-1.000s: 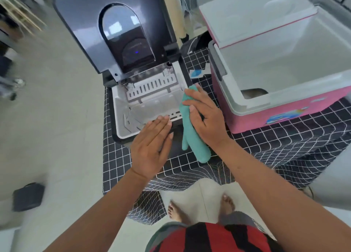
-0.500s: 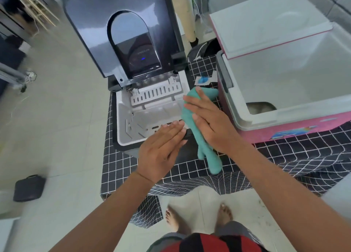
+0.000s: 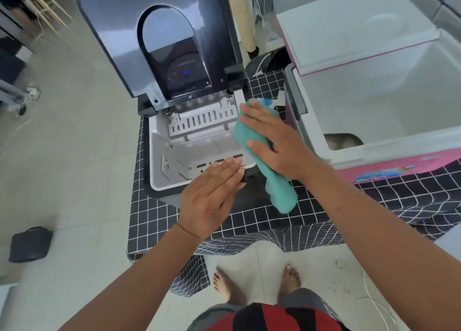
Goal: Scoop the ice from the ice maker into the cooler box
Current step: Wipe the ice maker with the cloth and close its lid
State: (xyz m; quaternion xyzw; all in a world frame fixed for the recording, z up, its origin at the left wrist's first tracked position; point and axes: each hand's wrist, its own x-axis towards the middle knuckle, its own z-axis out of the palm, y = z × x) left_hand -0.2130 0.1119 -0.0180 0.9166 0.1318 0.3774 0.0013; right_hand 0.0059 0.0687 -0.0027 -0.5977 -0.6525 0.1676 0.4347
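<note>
The black ice maker (image 3: 154,183) stands on the table with its lid (image 3: 112,44) raised. I see no ice in its white inner basket (image 3: 199,148). My left hand (image 3: 209,198) rests flat on the machine's front edge, fingers straight. With spread fingers my right hand (image 3: 279,141) presses a teal cloth (image 3: 279,193) against the right rim, and the cloth's loose end hangs down the front. The pink cooler box (image 3: 399,166) sits just to the right, its white lid (image 3: 349,31) open. Little of its inside shows.
A black checked tablecloth (image 3: 249,221) covers the table and hangs over its front edge. A small blue and white item (image 3: 268,102) lies between machine and cooler. A beige roll (image 3: 243,19) stands behind. A black bag (image 3: 30,243) sits on the floor at left.
My right hand has slid the teal cloth farther back along the ice maker's right rim. My left hand stays on the front edge.
</note>
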